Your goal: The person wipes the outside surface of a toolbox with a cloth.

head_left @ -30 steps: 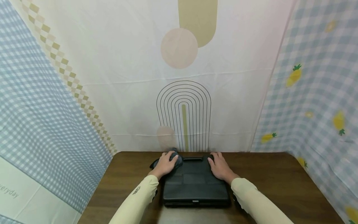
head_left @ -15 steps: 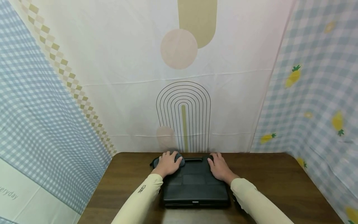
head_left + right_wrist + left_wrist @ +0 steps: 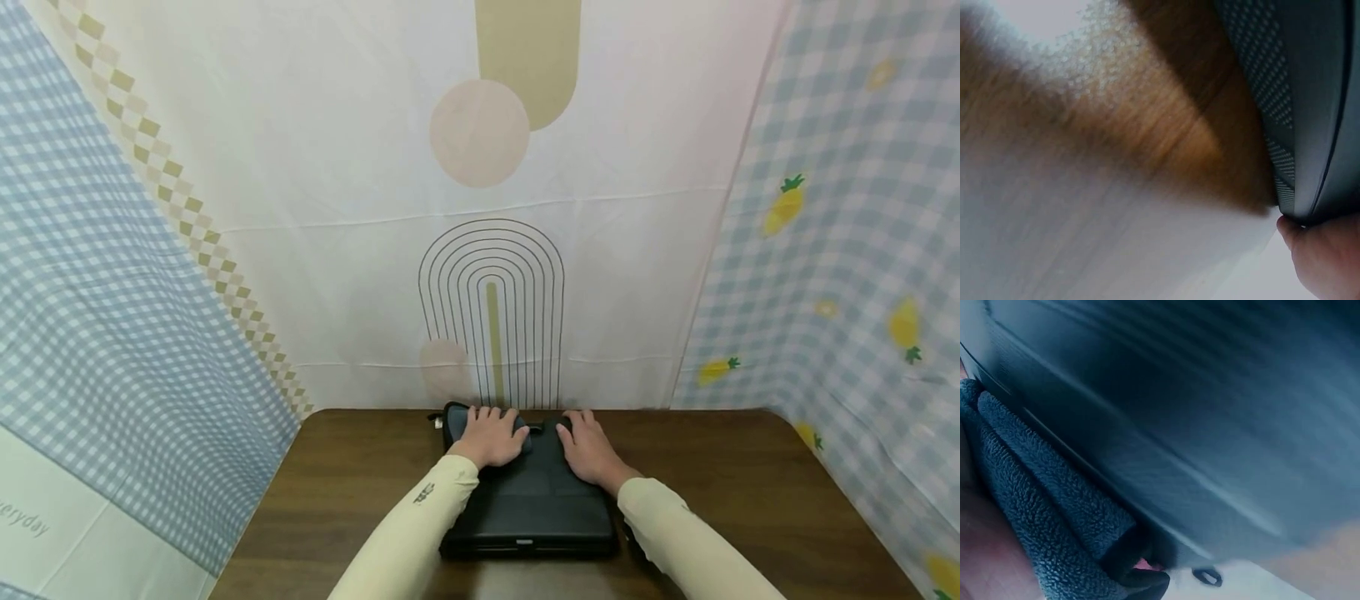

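Note:
A flat black case (image 3: 532,521) lies on the table, its small handle (image 3: 536,428) at the far edge and partly hidden. My left hand (image 3: 491,437) presses a blue-grey towel (image 3: 456,421) with a dark border onto the case's far left part, its fingers spread forward. Up close in the left wrist view, the fuzzy towel (image 3: 1054,494) lies folded between that hand and the case's ridged surface. At the far right corner, my right hand (image 3: 590,450) grips the case, thumb on top. The right wrist view shows a digit (image 3: 1329,250) against the case's end.
Brown wooden table (image 3: 352,492) extends to both sides of the case. A white patterned cloth (image 3: 360,283) hangs behind the far edge. Blue checked cloths hang at the left (image 3: 112,250) and right (image 3: 847,275).
My left hand has slid rightward over the top of the case with the towel, now covering part of the handle. The right hand and the case have stayed in place.

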{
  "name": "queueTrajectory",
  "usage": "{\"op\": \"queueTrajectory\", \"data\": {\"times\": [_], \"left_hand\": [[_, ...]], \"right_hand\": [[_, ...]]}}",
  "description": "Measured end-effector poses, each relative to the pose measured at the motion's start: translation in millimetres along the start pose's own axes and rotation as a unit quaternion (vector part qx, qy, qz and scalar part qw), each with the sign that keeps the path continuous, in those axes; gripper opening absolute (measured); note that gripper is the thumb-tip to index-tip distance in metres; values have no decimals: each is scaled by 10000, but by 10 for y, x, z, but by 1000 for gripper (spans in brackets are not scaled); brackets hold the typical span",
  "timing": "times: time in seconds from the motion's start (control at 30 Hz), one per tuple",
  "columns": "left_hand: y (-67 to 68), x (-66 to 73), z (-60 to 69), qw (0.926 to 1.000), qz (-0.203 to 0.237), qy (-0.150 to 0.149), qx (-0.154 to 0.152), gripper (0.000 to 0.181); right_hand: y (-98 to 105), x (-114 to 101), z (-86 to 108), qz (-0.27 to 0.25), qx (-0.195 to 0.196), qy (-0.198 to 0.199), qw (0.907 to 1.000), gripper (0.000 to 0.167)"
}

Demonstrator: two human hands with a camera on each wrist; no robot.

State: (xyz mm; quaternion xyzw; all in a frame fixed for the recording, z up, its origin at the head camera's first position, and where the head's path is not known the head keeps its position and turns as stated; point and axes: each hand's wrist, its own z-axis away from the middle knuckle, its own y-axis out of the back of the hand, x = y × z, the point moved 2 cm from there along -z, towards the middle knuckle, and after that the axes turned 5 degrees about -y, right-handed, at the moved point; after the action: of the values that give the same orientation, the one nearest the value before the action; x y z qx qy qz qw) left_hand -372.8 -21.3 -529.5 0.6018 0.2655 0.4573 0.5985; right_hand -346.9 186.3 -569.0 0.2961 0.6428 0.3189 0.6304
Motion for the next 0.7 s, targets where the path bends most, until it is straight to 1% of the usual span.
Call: {"op": "queueTrajectory", "data": {"times": [0.13,0.23,0.3,0.5,0.6,0.7], "left_hand": [[-24,187,-49,9995,-254,-139,-128,59],[-48,274,-81,9991,-316,-214,-179,59],[-59,305,-97,9989,-359,-220,-194,60],[-42,329,-107,9990,-354,-193,-191,60],[-41,311,-107,9993,-264,-155,-211,62],[-46,276,-106,9997,-185,-129,-114,64]], "right_hand": [[-14,10,-7,18,-5,7,10000,52],[-17,10,-5,58,-39,-4,10000,52],[-14,8,-1,70,-45,-15,10000,51],[4,-6,12,20,-25,-39,10000,51],[9,-8,3,4,-29,-39,10000,53],[15,-7,-11,-11,-24,-29,10000,53]]}}
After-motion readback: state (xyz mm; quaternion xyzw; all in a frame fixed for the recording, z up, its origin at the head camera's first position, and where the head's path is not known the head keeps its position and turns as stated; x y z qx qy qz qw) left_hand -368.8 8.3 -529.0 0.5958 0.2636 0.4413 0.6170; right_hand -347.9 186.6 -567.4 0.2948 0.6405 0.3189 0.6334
